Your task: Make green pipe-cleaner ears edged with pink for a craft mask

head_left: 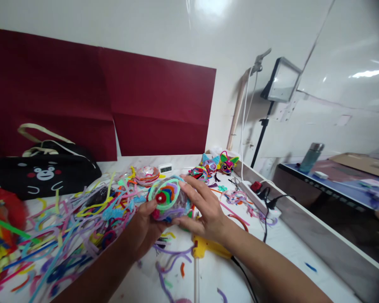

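Observation:
Between both hands is a rounded craft piece (pixel 169 198), covered in coiled pipe cleaners of mint, blue, orange, green and red, with a clear plastic-like area on its right. My left hand (pixel 148 229) grips it from the lower left, thumb near the red coil. My right hand (pixel 205 206) holds its right side, fingers over the top and thumb beneath. A yellow glue gun (pixel 211 247) lies on the table under my right wrist, its black cable running toward the front. The underside of the craft piece is hidden.
A tangle of pipe cleaners (pixel 91 223) covers the left of the table. Behind it stands a black bag (pixel 47 174). Colourful finished-looking figures (pixel 227 163) sit at the back. A power strip (pixel 262 197) with cables runs along the right edge board, near a lamp (pixel 282 80).

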Available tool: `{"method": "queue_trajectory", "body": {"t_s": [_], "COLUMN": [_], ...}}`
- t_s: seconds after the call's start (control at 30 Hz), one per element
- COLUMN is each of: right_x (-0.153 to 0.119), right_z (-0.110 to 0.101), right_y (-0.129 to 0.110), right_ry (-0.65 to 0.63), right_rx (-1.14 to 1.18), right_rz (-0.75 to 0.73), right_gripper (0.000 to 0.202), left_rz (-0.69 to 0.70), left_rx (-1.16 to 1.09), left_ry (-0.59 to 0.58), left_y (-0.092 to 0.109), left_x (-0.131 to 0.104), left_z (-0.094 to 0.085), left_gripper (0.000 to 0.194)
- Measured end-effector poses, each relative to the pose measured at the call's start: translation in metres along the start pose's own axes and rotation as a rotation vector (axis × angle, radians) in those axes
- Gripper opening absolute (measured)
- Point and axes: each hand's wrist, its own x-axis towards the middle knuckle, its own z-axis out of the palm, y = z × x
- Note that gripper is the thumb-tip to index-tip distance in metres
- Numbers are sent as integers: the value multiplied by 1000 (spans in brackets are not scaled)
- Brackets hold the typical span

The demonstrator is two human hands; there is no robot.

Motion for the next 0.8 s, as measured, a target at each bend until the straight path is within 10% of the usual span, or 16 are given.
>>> {"method": "queue_trajectory", "body": {"t_s": [0.37, 0.8], "right_x": [-8, -6], "right_z": [7, 16], "right_y": [10, 11], "right_ry": [10, 37], "right_rx": [-44, 594], "right_rz": [-54, 535], "right_gripper": [77, 71], "left_rz": [-41, 335], "left_rx": [45, 563], "left_ry": [58, 249], "left_y": [-2, -2], "left_x": [2, 16], "left_z": [2, -24], "left_gripper": [33, 80]}}
